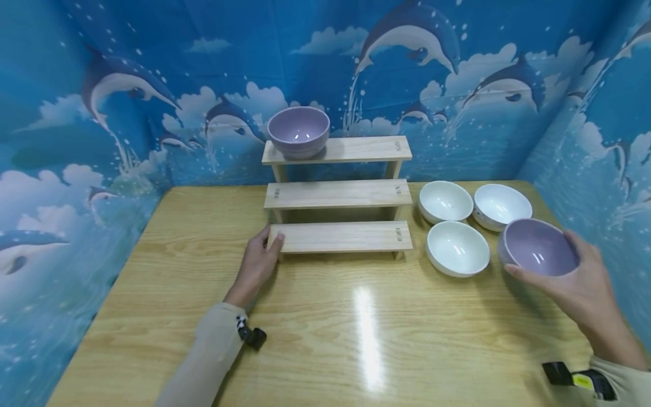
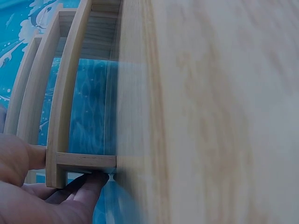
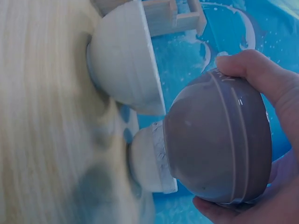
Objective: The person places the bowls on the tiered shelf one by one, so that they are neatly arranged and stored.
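Note:
A purple bowl [image 1: 539,249] is held above the table by my right hand [image 1: 585,282], thumb on the near side and fingers round the far side. In the right wrist view the same purple bowl [image 3: 215,140] hangs clear of the tabletop. My left hand [image 1: 258,260] grips the left end of the lowest step of a three-tier wooden stand [image 1: 341,237], thumb on top and fingers beneath. A second purple bowl [image 1: 299,133] sits upright at the left of the top step. Three white bowls stand beside the stand: one at the back [image 1: 445,202], one patterned [image 1: 502,207], one nearer [image 1: 458,249].
The wood-grain table [image 1: 315,328] runs in front of the stand. A blue dolphin-print cloth [image 1: 315,62] hangs behind it and along both sides. The held bowl is close to the nearer white bowl and the right cloth wall.

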Motion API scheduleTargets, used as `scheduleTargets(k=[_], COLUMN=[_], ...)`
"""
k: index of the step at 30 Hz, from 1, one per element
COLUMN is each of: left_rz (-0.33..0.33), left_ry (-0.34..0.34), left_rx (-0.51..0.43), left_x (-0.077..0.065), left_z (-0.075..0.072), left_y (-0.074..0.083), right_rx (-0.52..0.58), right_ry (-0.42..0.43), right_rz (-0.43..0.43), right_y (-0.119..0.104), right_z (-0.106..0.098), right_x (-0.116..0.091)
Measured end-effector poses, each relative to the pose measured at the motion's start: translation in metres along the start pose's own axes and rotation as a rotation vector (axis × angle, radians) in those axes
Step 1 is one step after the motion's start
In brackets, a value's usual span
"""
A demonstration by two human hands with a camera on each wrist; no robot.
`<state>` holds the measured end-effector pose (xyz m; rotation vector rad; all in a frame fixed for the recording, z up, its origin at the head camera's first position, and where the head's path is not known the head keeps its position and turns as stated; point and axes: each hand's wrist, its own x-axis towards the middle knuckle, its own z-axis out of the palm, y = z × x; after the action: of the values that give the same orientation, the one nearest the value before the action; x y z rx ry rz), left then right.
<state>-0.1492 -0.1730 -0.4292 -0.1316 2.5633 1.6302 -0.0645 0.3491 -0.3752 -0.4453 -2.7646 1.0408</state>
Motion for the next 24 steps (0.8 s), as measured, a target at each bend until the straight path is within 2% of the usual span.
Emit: scheduleTargets(k=[5, 11, 24], left_rz=[-0.013, 0.005, 0.021], left_ry=[-0.004, 0.0, 0.01], left_rx=[-0.002, -0.001, -0.003], left_x=[0.0, 0.0, -0.001], left_z=[0.0, 0.0, -0.001], left_y=[-0.001, -0.001, 0.0], right_rx=[0.005, 0.028, 0.022], right_ry=[0.012, 0.024, -0.028], right_rz=[-0.041, -0.097, -0.17], right_y=[-0.013, -0.032, -0.065], right_z=[-0.001, -0.001, 0.005], right_x=[-0.002, -0.006, -0.005])
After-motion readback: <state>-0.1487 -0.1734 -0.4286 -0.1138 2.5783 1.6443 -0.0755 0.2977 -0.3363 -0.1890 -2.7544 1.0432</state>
